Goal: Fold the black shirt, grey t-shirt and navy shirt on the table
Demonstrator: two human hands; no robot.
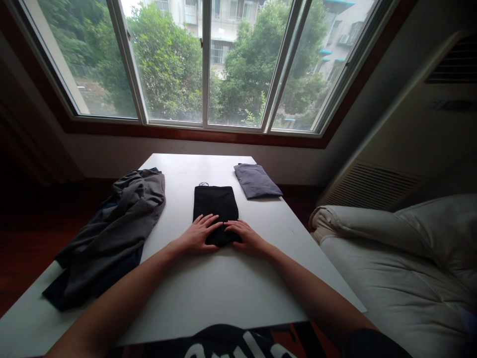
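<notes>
A black garment [215, 201], folded into a flat rectangle, lies in front of me with a thin cord loop showing at its far edge. My left hand [201, 233] rests on its near left part, fingers stretched and spread. On the near right part lies my right hand [246, 236], its fingers also extended flat on the cloth. Neither hand grips anything. The fingertips of both hands come close together over the middle of the fabric.
The garment lies on a white table [223, 288]. A folded grey garment [258, 181] sits at the far right edge. Crumpled grey and dark trousers [119, 233] drape along the left side. A pale sofa [395, 258] stands to the right, and a window [204, 64] is beyond the table.
</notes>
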